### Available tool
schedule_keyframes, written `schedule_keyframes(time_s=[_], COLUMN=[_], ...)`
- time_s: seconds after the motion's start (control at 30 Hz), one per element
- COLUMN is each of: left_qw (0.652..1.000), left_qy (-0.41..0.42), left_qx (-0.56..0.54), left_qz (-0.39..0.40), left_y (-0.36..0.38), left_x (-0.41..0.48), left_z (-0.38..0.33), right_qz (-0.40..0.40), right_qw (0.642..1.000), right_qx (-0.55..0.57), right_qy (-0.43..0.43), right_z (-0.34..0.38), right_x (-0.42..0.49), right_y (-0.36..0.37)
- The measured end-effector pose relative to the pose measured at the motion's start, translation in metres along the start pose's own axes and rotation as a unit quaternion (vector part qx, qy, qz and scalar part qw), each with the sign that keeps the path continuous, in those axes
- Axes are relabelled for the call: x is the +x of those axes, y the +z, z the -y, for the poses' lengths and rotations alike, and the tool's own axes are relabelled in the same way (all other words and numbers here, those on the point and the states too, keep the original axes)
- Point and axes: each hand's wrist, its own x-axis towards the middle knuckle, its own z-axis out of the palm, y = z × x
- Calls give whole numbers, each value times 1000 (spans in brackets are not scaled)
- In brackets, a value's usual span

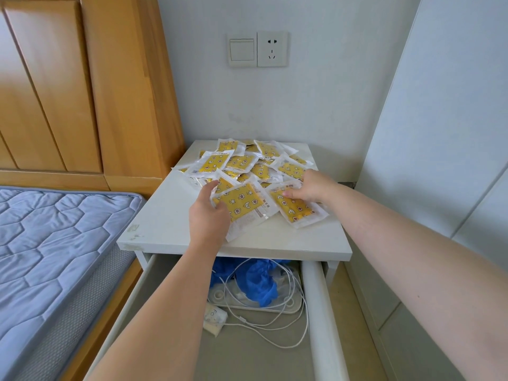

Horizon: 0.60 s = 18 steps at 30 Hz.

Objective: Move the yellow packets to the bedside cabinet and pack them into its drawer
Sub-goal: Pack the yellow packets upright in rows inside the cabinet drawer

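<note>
Both hands grip yellow packets, print illegible

Yellow star-and-moon packets, white cabinet

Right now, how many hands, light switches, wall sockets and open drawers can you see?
Hands: 2, the left hand and the right hand, each holding some of the yellow packets
Light switch: 1
Wall socket: 1
Open drawer: 1
Total: 5
</note>
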Motion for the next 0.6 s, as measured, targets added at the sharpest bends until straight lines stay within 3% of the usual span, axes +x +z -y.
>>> schedule_keyframes(time_s=[0.47,0.53,0.6], left_qw=[999,997,994], left_qy=[-21,-35,-45], left_qx=[-41,-63,-87], left_qz=[-20,-33,-48], left_y=[-1,-3,-5], left_x=[4,5,7], left_z=[3,4,5], right_qz=[30,24,21], right_qw=[983,965,922], right_qx=[155,246,376], right_qy=[91,88,84], right_z=[-2,-3,-5], right_x=[-4,-7,-9], right_y=[-4,0,5])
